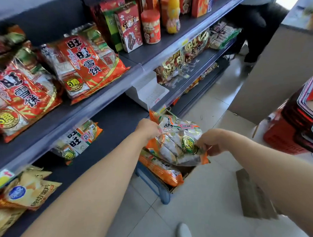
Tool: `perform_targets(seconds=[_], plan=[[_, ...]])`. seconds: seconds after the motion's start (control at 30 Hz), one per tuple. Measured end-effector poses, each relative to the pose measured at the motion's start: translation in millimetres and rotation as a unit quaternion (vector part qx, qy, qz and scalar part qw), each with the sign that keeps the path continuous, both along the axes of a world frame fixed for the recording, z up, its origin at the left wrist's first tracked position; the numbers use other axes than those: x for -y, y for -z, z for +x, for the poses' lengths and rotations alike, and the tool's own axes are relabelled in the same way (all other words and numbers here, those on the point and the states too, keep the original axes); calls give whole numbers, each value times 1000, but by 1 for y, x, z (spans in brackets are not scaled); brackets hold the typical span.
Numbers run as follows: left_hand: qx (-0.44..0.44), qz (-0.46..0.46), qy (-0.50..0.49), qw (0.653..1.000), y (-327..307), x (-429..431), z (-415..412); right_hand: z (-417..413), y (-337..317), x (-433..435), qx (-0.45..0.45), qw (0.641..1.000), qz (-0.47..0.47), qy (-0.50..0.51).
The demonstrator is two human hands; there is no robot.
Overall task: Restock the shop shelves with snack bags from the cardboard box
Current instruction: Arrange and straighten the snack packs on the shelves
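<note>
head view, left hand (147, 128) and right hand (213, 142) pinch orange snack bag (173, 146), red bags (86, 65) marked 旺旺雪饼

The snack bag (171, 135) is orange and white, its badge (188, 144) green; the shelves (119, 120) dark grey.

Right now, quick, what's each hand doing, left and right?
Left hand: closed, pinching the top edge of the orange snack bag.
Right hand: closed, gripping the same bag's lower corner.
</note>
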State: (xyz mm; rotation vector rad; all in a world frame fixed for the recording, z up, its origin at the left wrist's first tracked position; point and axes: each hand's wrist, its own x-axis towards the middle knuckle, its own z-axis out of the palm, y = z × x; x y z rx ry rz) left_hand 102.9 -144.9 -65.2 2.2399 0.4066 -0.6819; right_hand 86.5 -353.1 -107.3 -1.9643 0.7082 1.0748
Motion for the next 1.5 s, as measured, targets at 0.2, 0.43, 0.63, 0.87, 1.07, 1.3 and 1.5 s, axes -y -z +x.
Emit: perform_targets(seconds=[0.2,0.43,0.63,0.87,1.07,1.3,1.5], plan=[[153,-54,47,986,-53,-37,-30,-34,-45,-24,68,997,-2,23],[228,-35,72,970,-95,-100,-57,-56,-109,-75,225,972,43,56],[297,-44,76,951,-121,-141,-82,-70,-135,-113,261,961,85,17],[302,-45,33,952,-129,-189,-116,-90,-134,-163,201,963,176,-26],[289,31,-28,956,-95,-236,-131,-90,-120,-202,213,963,157,-56],[170,-1,-257,951,-39,-251,-154,-76,-75,-239,199,963,154,-95],[64,-108,-476,870,29,-255,-161,-46,-25,-259,159,964,134,-166]])
